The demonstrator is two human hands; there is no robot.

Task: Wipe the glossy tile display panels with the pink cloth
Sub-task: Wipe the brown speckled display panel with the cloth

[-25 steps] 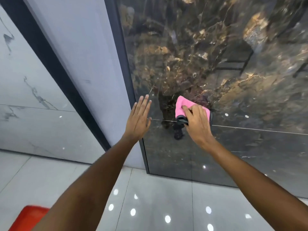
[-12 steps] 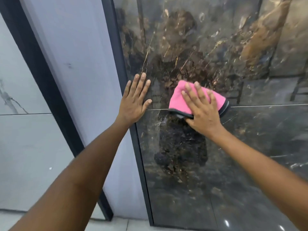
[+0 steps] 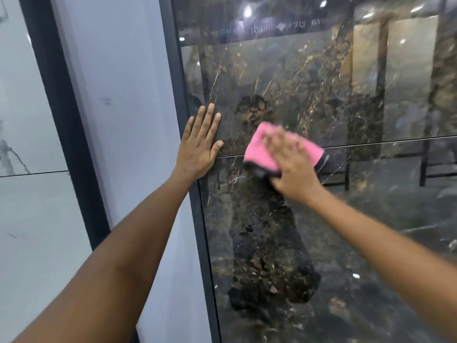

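Head view. I see no containers in frame; the work surface is the dark marble panel (image 3: 321, 219), glossy, veined in gold and brown, standing upright in a dark frame (image 3: 190, 169). A thin horizontal seam crosses the panel at hand level.

The pink cloth (image 3: 259, 151), with a dark edge along its lower right side, lies flat on the panel across that seam. My right hand (image 3: 290, 167) covers the cloth's middle and right part with fingers extended, pressing it to the surface; the hand is motion-blurred, so I cannot tell the exact finger spread. Pink cloth shows to the left of and above the fingers.

My left hand (image 3: 201, 147) lies flat with straight fingers on the panel's left edge, partly over the frame, just left of the cloth and not touching it; it holds nothing.

Against the frame half a second ago: both hands sit at about the same seam, the cloth is still under the right hand, and the view has tilted upward, bringing reflected lights and lettering into the panel's top.

To the left stand a pale grey panel (image 3: 123, 120) and a white veined panel (image 3: 29, 206).
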